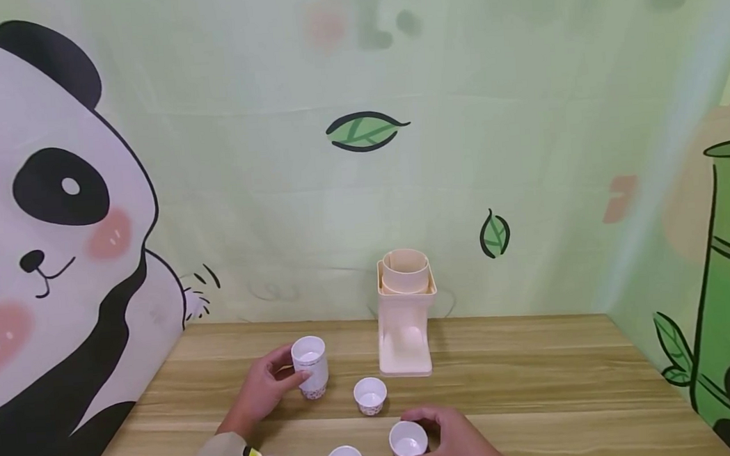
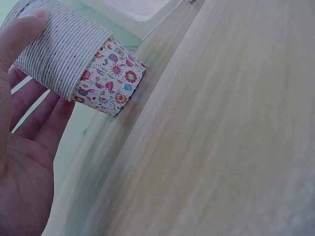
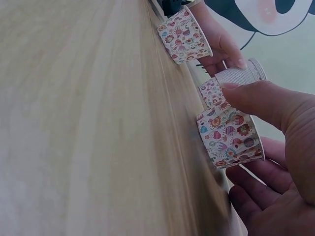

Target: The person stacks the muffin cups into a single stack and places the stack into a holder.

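Our left hand grips a cup stack nearer the table's far edge; our right hand pinches one cup.

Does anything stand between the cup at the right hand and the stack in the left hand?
Yes: in the head view, a lone cup stands roughly between the cup at the right hand and the stack in the left hand.

Left hand farther forward, curled in a grip, right hand nearer, also gripping
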The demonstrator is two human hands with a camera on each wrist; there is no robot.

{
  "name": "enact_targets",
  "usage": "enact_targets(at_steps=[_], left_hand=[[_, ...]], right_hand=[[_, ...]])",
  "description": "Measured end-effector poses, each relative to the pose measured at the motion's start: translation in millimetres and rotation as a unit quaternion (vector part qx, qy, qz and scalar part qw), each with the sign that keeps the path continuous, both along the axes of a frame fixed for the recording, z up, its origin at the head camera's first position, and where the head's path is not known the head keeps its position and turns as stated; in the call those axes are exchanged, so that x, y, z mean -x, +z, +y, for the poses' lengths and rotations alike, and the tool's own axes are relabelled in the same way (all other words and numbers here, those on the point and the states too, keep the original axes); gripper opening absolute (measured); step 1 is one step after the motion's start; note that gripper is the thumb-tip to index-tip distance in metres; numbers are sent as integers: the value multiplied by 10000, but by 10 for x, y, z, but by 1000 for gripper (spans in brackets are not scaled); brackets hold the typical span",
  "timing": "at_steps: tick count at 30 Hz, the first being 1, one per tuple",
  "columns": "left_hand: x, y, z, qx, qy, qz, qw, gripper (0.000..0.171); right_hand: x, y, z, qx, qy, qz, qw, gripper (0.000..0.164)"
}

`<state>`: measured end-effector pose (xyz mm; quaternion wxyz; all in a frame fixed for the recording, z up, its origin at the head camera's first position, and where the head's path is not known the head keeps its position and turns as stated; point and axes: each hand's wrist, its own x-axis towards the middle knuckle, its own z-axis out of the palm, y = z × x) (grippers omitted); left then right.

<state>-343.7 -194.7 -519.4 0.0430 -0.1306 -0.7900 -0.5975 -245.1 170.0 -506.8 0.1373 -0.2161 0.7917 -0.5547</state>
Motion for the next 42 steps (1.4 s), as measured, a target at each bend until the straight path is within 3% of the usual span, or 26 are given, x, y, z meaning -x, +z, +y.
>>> enact_targets(at_steps=[10,20,29,42], left_hand=[[1,4,1,147,105,-54,9998,60],[-15,19,10,74,-15,52,10000,58],[-15,7,5,56,-6,32,10000,58],[-20,9,2,55,12,40,10000,58]], right_hand=[[21,7,-41,16,-191,202,9996,59],[72,63,-68,55,-366,313,9988,61],[132,150,-125,-279,-596,883,9939,57],[224,251,-300,353,-615,891,9935,58]])
